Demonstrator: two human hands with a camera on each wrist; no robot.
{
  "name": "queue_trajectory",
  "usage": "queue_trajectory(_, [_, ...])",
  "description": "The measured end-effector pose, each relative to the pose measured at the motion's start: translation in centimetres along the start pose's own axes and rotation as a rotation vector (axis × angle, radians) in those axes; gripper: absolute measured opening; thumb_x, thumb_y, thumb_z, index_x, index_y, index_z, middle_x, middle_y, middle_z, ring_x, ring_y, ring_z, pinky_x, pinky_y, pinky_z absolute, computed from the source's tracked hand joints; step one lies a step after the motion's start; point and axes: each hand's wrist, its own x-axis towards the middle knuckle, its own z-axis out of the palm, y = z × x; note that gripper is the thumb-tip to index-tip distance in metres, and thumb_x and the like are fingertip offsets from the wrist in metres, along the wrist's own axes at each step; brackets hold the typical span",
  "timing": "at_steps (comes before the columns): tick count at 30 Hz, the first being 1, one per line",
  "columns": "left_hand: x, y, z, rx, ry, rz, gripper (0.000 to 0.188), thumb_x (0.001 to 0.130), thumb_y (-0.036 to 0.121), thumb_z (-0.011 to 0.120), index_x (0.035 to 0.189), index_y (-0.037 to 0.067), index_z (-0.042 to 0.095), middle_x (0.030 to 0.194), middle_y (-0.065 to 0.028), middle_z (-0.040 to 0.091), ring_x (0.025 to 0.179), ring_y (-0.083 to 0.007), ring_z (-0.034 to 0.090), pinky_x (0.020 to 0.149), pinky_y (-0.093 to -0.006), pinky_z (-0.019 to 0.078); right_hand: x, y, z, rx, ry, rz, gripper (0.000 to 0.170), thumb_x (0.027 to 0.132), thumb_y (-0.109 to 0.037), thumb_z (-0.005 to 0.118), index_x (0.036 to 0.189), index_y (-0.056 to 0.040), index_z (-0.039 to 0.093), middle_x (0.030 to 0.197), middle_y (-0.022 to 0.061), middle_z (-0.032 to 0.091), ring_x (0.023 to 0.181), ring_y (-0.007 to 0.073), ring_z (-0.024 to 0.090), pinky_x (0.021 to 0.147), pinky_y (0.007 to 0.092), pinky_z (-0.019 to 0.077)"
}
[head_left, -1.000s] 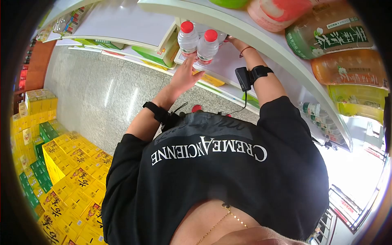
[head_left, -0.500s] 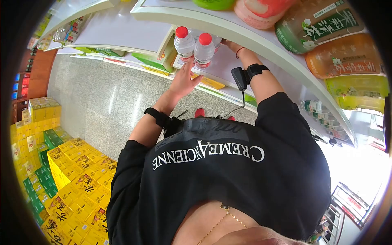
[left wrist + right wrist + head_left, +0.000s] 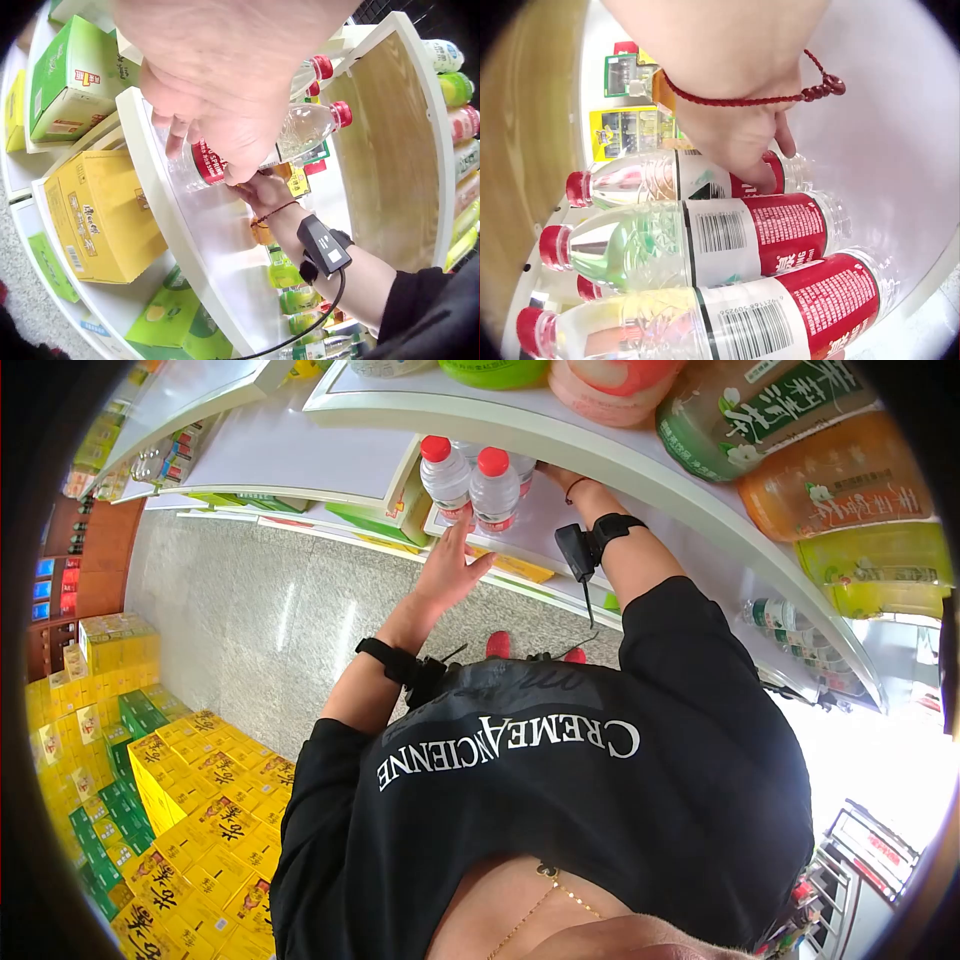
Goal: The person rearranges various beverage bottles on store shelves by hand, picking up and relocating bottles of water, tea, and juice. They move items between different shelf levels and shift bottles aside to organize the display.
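Observation:
Clear plastic water bottles with red caps and red-and-white labels stand grouped on a white shelf; a front bottle (image 3: 494, 490) and its neighbour (image 3: 444, 478) show in the head view. My left hand (image 3: 450, 568) reaches to their lower front, fingers extended and thumb spread. In the left wrist view this hand (image 3: 225, 82) covers part of a bottle (image 3: 306, 129), fingertips beside its red label. From the other side my right hand (image 3: 566, 480) reaches in, partly hidden by the bottles. Its fingers rest against the label of the rearmost bottle (image 3: 630, 180) in the right wrist view.
A curved shelf edge (image 3: 480, 422) passes above the right forearm, with large tea bottles (image 3: 820, 490) over it. Cartons (image 3: 101, 217) sit on lower shelves. Stacked yellow boxes (image 3: 215, 805) stand on the floor behind, at the left. A cable (image 3: 337, 307) hangs from the right wrist camera.
The head view has shifted slightly, so shelves and bottles sit a little further left and lower. Both hands keep nearly the same place at the bottles.

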Motion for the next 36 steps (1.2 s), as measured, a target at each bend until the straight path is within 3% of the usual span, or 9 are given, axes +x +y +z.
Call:
queue_trajectory(5, [-0.6, -0.6, 0.2, 0.023, 0.011, 0.016, 0.078, 0.083, 0.026, 0.07, 0.144, 0.004, 0.027, 0.122, -0.018, 0.055, 0.088, -0.0238, 0.063, 0.08, -0.0361, 0.0502, 0.0, 0.0, 0.2, -0.023, 0.012, 0.04, 0.045, 0.073, -0.024, 0.077, 0.111, -0.0038, 0.064, 0.107, 0.0161, 0.066, 0.098, 0.0261, 0.064, 0.087, 0.0362, 0.049])
queue_trajectory(10, [-1.7, -0.1, -0.4, 0.026, -0.01, 0.065, 0.056, 0.084, 0.021, 0.068, 0.133, 0.005, 0.047, 0.111, -0.0147, 0.061, 0.084, -0.0229, 0.061, 0.075, -0.0359, 0.0499, -6.3, 0.6, -3.3, -0.088, 0.05, 0.191, 0.045, 0.073, -0.024, 0.077, 0.111, -0.0038, 0.063, 0.107, 0.016, 0.066, 0.098, 0.0261, 0.064, 0.088, 0.0363, 0.0489])
queue_trajectory(12, [-2.1, 1.2, -0.2, 0.001, -0.059, 0.078, 0.05, 0.084, 0.02, 0.068, 0.128, 0.004, 0.05, 0.107, -0.014, 0.062, 0.082, -0.0227, 0.062, 0.073, -0.0357, 0.0498, -10.1, -2.3, -6.1, 0.161, 0.142, 0.341, 0.042, 0.077, -0.02, 0.073, 0.115, -0.0061, 0.062, 0.107, 0.0147, 0.066, 0.099, 0.0256, 0.064, 0.088, 0.0352, 0.0499])
queue_trajectory(15, [-1.3, 4.0, 1.5, 0.0, -0.102, 0.116, 0.041, 0.085, 0.019, 0.066, 0.122, 0.004, 0.056, 0.101, -0.0127, 0.064, 0.079, -0.0222, 0.063, 0.071, -0.0347, 0.0497, -17.5, -2.6, -10.9, 0.316, 0.16, 0.316, 0.041, 0.078, -0.016, 0.07, 0.116, -0.0034, 0.06, 0.11, 0.0138, 0.065, 0.097, 0.0242, 0.065, 0.086, 0.0345, 0.0519])
queue_trajectory(23, [4.8, 18.7, 16.3, -0.058, -0.292, 0.304, 0.057, 0.079, 0.026, 0.073, 0.128, 0.007, 0.052, 0.109, -0.0129, 0.061, 0.083, -0.0213, 0.062, 0.075, -0.0333, 0.0508, -39.8, 3.4, -25.2, 0.34, 0.566, 0.774, 0.031, 0.083, -0.006, 0.067, 0.114, -0.0043, 0.062, 0.096, 0.0076, 0.068, 0.083, 0.0115, 0.066, 0.072, 0.023, 0.0533])
queue_trajectory(26, [6.1, 25.8, 22.9, -0.066, -0.415, 0.303, 0.075, 0.072, 0.035, 0.076, 0.134, 0.007, 0.044, 0.122, -0.0163, 0.055, 0.094, -0.0284, 0.06, 0.085, -0.0381, 0.05, -46.8, 6.9, -28.8, 0.23, 0.689, 0.775, 0.034, 0.082, -0.008, 0.069, 0.114, -0.0039, 0.061, 0.095, 0.0082, 0.068, 0.081, 0.0135, 0.066, 0.07, 0.0241, 0.0532])
queue_trajectory(30, [7.3, 32.7, 31.0, -0.049, -0.353, 0.328, 0.086, 0.069, 0.037, 0.079, 0.136, 0.002, 0.037, 0.132, -0.0235, 0.046, 0.111, -0.0372, 0.051, 0.101, -0.0411, 0.0418, -50.9, 10.4, -31.9, 0.024, 0.742, 0.866, 0.056, 0.074, -0.015, 0.076, 0.124, -0.0056, 0.053, 0.114, 0.0111, 0.062, 0.09, 0.0194, 0.066, 0.075, 0.0304, 0.0533])
queue_trajectory(32, [6.8, 36.2, 32.4, -0.009, -0.314, 0.372, 0.089, 0.068, 0.036, 0.08, 0.136, 0.0, 0.036, 0.13, -0.0245, 0.046, 0.112, -0.038, 0.05, 0.1, -0.0414, 0.042, -51.3, 11.7, -32.9, 0.039, 0.681, 0.862, 0.075, 0.072, -0.019, 0.078, 0.136, -0.0056, 0.04, 0.131, 0.0166, 0.052, 0.108, 0.0257, 0.061, 0.083, 0.0348, 0.0524])
queue_trajectory(36, [6.7, 39.1, 36.1, -0.052, -0.145, 0.325, 0.091, 0.066, 0.034, 0.081, 0.134, -0.005, 0.034, 0.125, -0.0246, 0.048, 0.115, -0.0394, 0.048, 0.098, -0.042, 0.0427, -50.8, 13.3, -33.4, 0.108, 0.613, 0.838, 0.082, 0.075, -0.019, 0.075, 0.141, -0.0032, 0.03, 0.13, 0.0182, 0.052, 0.114, 0.0281, 0.058, 0.088, 0.0374, 0.0505])
